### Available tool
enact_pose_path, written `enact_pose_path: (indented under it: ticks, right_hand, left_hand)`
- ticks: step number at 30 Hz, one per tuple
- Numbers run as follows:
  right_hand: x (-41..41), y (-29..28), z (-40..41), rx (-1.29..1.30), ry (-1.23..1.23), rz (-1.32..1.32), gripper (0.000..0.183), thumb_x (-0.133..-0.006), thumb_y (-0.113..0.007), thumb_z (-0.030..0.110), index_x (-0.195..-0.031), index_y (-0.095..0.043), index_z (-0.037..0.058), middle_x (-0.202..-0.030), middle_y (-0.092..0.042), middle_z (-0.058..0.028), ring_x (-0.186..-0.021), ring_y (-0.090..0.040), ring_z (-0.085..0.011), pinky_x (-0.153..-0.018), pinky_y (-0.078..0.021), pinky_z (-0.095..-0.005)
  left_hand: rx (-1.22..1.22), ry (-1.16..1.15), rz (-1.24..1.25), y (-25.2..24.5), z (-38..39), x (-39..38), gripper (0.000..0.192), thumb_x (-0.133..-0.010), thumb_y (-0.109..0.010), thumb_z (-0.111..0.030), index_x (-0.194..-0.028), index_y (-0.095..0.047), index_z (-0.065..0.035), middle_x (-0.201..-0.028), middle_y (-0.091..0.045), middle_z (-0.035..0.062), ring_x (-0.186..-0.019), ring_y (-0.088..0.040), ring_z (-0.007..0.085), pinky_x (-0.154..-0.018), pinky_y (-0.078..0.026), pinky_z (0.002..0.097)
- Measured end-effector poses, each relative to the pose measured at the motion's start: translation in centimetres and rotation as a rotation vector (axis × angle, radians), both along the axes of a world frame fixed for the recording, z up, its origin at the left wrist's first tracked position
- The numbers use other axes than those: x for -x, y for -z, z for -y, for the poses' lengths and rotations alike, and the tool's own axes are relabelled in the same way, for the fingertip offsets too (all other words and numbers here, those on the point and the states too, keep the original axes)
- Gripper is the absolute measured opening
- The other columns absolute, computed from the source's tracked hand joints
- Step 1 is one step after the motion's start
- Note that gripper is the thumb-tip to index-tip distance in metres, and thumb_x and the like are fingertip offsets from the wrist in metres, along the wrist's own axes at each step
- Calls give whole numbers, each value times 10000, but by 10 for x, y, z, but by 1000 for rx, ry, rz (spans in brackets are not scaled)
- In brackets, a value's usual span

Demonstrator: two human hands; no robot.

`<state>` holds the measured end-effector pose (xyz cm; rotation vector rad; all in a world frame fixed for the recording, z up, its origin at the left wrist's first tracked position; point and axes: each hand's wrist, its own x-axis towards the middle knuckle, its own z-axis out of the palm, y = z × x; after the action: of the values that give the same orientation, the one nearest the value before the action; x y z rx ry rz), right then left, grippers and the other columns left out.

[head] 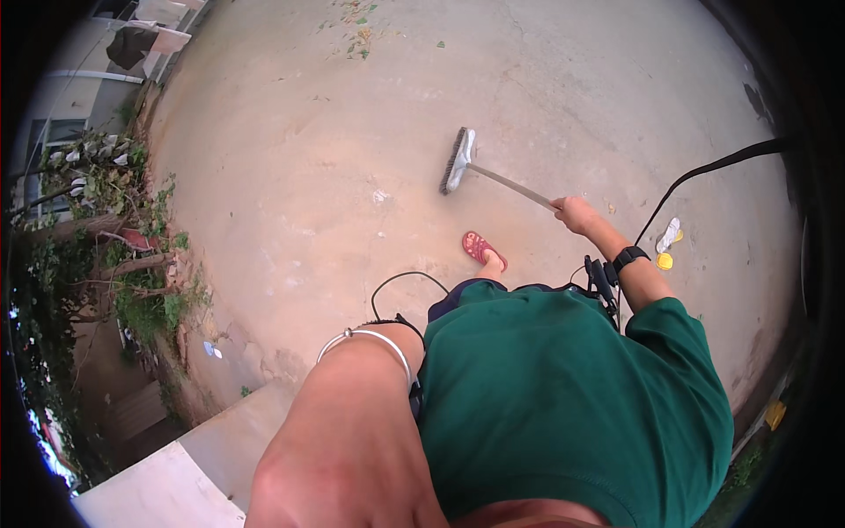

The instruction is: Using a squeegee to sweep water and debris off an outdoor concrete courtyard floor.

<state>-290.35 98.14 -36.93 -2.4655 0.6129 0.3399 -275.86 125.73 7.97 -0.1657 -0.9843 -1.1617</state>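
My right hand (575,215) is closed around the pole of a push broom (511,183), near its upper end. The broom's pale head (463,158) is at the ground ahead of me, its dark bristles (452,162) facing left. I cannot tell whether they touch the concrete. Close to the camera looms my left hand (337,455), raised, with a pale bangle (376,334) at the wrist. Its fingers run out of the bottom of the view, so what they hold is hidden.
Concrete ground (297,165) spreads around me. Green leaves (360,36) lie scattered far ahead. On the right are a white scrap (669,234) and a yellow item (664,261). Branches and plants (138,264) line the left edge. A black cable (713,164) crosses at right.
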Motion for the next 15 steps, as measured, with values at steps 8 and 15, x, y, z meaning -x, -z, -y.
enact_pose_path:
  ticks: [8, 15]
  right_hand:
    - [-152, -75, 27, -291, 192, -284, 390, -798, -526, 113, -1185, -514, 69, -594, -572, -106, -452, -532, -162, -382, -430, -296]
    - [-227, -59, 88, -268, 290, -451, 242, -765, -538, 65, -997, -589, 18, -607, -577, -127, -434, -555, -176, -382, -429, -304]
  left_hand:
    - [115, -285, 67, -4, -22, -91, 215, -886, -433, -125, -1040, -568, -59, -950, -569, 134, -749, -560, 274, -588, -442, 370]
    - [251, -149, 262, -11, -34, -180, 237, -888, -401, -112, -1060, -560, -76, -935, -565, 135, -762, -561, 277, -600, -447, 381]
